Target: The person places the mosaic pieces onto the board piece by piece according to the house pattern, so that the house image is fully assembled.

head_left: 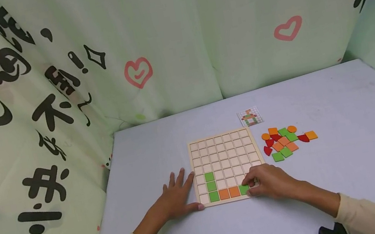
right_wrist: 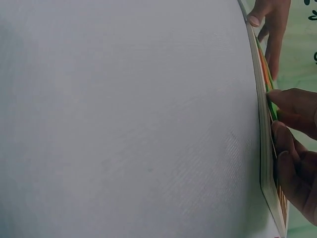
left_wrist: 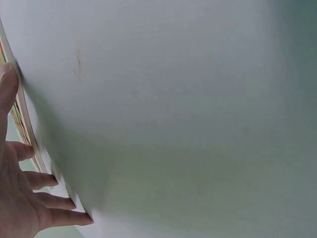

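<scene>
A wooden grid board [head_left: 221,157] lies on the table, with green squares [head_left: 211,186] up one column and two orange squares [head_left: 229,193] along its bottom row. My right hand [head_left: 272,180] pinches a green square tile [head_left: 243,190] at the bottom row, just right of the orange ones. The right wrist view shows the thumb and a finger on that green tile [right_wrist: 272,108] close over the board's edge. With fingers spread, my left hand [head_left: 177,197] rests at the board's left side, thumb by the lower left corner and index fingertip on the frame.
Right of the board lies a loose pile of tiles [head_left: 284,141]: green and orange squares, orange circles and red pointed pieces. Behind the board is a small pattern card [head_left: 249,116] with a coloured grid figure. Pale curtains [head_left: 174,44] with dark lettering stand behind the table.
</scene>
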